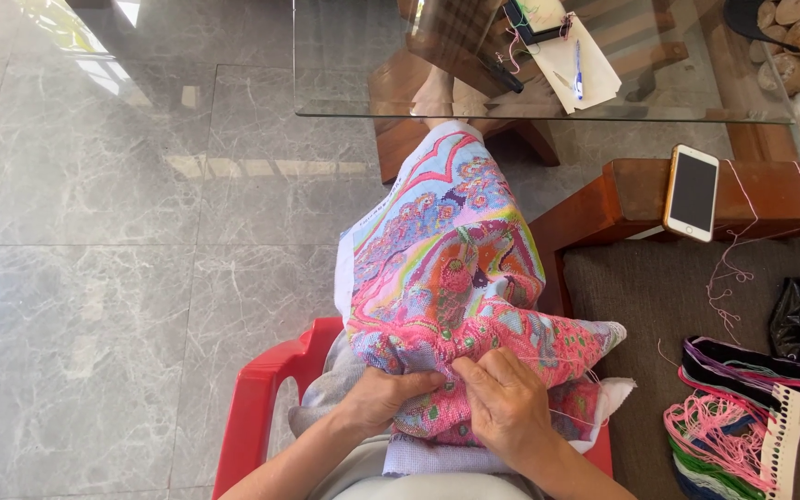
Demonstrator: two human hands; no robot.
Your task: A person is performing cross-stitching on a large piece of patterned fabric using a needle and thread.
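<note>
A multicoloured cross-stitch canvas (446, 278) is draped over the lap above a red plastic chair (256, 398). It is gripped by the left hand (381, 396), fingers buried in folds. A pink thread (562, 356) is pinched by the right hand (506, 400); the needle cannot be made out.

Grey marble tile floor (122, 278) sunlit at left, glass table (372, 93) far, red plastic chair (252, 407) near, wooden armchair (622, 194) with grey cushion (659, 306) right.

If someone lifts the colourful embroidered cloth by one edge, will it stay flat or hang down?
The embroidered cloth will probably hang down: it already drapes over the lap and bunches under the left hand and right hand. It seems light. The loose pink thread may trail along.
</note>
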